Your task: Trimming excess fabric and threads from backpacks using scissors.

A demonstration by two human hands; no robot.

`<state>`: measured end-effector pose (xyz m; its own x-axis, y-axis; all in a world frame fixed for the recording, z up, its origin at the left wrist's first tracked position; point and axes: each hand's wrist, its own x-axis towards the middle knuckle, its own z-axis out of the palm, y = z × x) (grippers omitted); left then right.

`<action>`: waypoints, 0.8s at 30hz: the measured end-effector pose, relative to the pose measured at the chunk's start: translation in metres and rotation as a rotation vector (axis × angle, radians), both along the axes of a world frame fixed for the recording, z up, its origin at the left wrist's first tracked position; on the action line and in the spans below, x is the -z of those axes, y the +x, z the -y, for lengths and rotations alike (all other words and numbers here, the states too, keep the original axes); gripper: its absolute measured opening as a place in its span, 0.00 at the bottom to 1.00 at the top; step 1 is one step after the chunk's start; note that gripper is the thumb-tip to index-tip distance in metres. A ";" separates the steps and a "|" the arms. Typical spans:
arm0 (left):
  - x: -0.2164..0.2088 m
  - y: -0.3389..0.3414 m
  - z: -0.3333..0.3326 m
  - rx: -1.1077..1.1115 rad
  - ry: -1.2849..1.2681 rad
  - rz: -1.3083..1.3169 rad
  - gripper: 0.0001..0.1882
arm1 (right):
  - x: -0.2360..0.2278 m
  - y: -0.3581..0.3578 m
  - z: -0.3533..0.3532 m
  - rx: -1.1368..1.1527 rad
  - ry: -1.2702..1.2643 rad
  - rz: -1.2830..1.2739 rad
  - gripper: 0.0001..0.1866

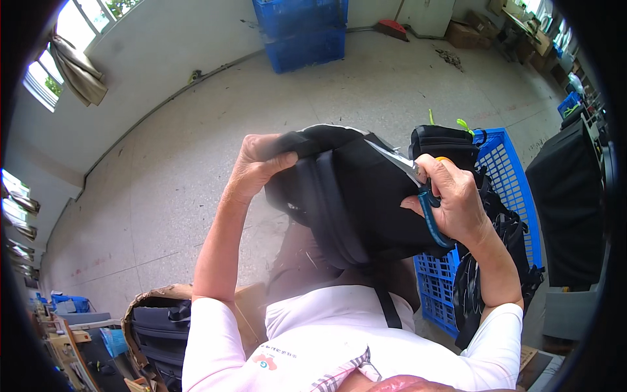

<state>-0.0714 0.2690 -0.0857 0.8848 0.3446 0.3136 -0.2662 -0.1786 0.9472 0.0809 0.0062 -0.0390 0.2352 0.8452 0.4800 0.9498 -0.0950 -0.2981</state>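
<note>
A black backpack (385, 202) lies across my lap, with a padded strap or band running down its middle. My left hand (261, 163) grips its upper left edge, thumb on the near side and fingers hidden behind the fabric. In my right hand (452, 199) is a pair of scissors (428, 209) with blue handles. Their blades point up and left and lie against the top right edge of the bag, where a whitish edge shows. Whether the blades touch a thread cannot be made out.
Beside my right arm stands a blue plastic crate (513, 176) holding several black bags (444, 140). At my left is a cardboard box (147, 294) with black bags inside. Blue bins (304, 46) and a red broom (392, 29) stand farther off by the wall.
</note>
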 end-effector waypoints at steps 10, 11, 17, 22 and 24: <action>-0.007 0.012 0.012 0.010 0.046 0.022 0.04 | -0.017 0.015 0.009 0.014 -0.091 0.077 0.24; -0.007 0.013 0.012 0.014 0.046 0.023 0.04 | -0.018 0.016 0.011 0.018 -0.092 0.077 0.24; -0.011 0.021 0.018 0.027 0.070 0.039 0.09 | -0.023 0.020 0.015 0.006 -0.098 -0.047 0.23; -0.014 0.025 0.023 0.032 0.121 0.048 0.12 | -0.032 0.029 0.015 -0.037 -0.159 -0.005 0.24; -0.012 0.027 0.023 0.040 0.140 0.058 0.12 | -0.031 0.031 0.017 -0.047 -0.166 0.012 0.24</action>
